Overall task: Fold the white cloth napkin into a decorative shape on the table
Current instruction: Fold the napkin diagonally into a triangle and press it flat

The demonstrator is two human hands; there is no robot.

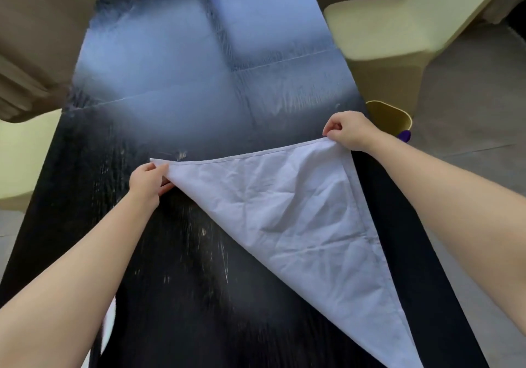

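Observation:
The white cloth napkin (290, 214) lies as a creased triangle on the glossy black table (176, 268), its long point running down to the near right. My left hand (148, 178) pinches the napkin's left corner between thumb and fingers. My right hand (347, 131) pinches the far right corner near the table's right edge. The hemmed top edge stretches between the two hands and is lifted slightly off the table.
A pale yellow upholstered chair (398, 23) stands at the far right. A yellow bin (390, 117) with something purple sits by the table's right edge. Beige cushions (34, 54) are at the far left. The far half of the table reflects a window.

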